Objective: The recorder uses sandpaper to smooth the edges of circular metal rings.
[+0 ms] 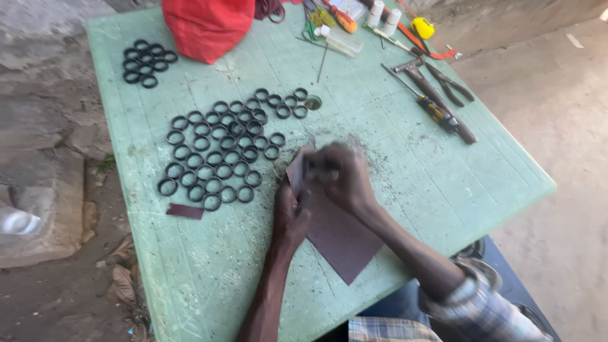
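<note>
From here I see black rings (218,149) laid in rows at bench (190,266) left, my left hand (290,215) pinning the brown sheet (335,234) flat while my right hand's (345,177) fingers close on something blurred.

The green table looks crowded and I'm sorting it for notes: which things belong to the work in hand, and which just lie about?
In hand:
left hand and right hand on the dark brown sheet
black rings, large group beside them

Lying about:
red bag
hammer
pliers
screwdriver
small ring cluster
brown scrap
</note>
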